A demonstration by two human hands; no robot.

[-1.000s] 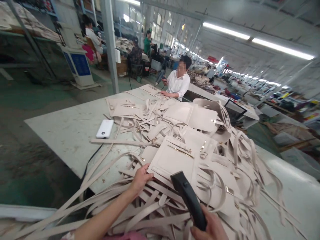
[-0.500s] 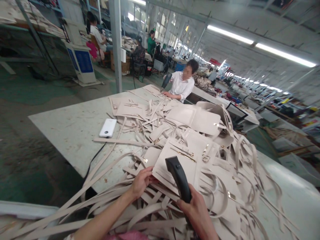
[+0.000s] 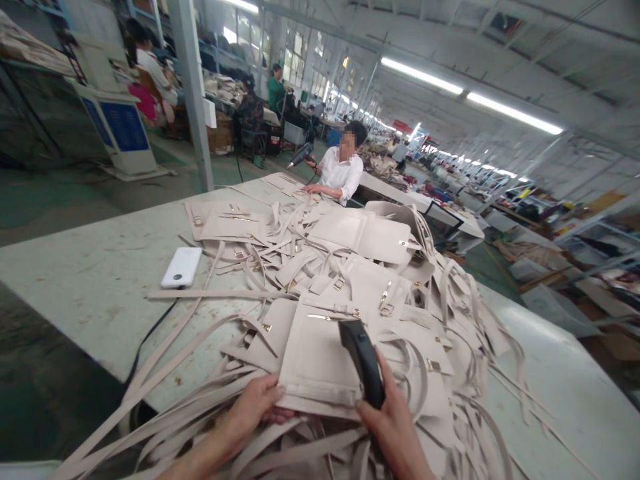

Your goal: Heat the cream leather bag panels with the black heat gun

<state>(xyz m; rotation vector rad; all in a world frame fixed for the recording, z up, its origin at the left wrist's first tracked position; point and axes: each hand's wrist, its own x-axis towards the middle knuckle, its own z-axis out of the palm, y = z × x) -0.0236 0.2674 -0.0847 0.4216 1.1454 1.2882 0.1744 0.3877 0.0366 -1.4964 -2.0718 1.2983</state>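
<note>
My left hand [image 3: 257,403] pinches the near left corner of a beige bag panel [image 3: 313,353], thumb on top and fingers underneath. The panel carries a zip, a strap and gold-coloured hardware near its far edge. My right hand [image 3: 393,420] is wrapped around a black hand tool shaped like a hair clipper [image 3: 367,363]. Its wide head points away from me over the right part of the panel; whether it touches is unclear. Beneath and around both hands lies a heap of beige straps [image 3: 200,407] and bag pieces [image 3: 380,233].
A white power bank or phone [image 3: 181,267] with a black cable lies on the pale table [image 3: 90,260] at left. Across the table, a person in a white shirt [image 3: 343,173] holds a heat gun [image 3: 301,155]. A metal post [image 3: 193,100] stands behind.
The view has swung right. The bag panel has turned straighter and its near edge now shows a strap. The clipper-shaped tool's head sits closer to the panel. The co-worker's heat gun has swung up, away from the table.
</note>
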